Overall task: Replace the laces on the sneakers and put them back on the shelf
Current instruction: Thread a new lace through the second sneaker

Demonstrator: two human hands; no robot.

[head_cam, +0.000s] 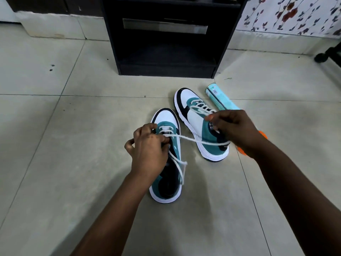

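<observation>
Two white, teal and black sneakers stand on the tiled floor, toes pointing away from me. My left hand [147, 146] grips the near sneaker [167, 174] at its eyelets, fingers curled over the lacing. A white lace [195, 140] runs taut from there to the right, where my right hand [234, 130] holds its end above the far sneaker [195, 117]. A second lace end hangs loose down the near sneaker's tongue. The far sneaker is laced, its heel partly hidden by my right hand.
A black shelf unit [166, 37] with an open lower compartment stands straight ahead on the floor. A pale teal tube [219, 97] lies right of the far sneaker, and an orange object [241, 150] shows under my right wrist. A floral curtain hangs at top right.
</observation>
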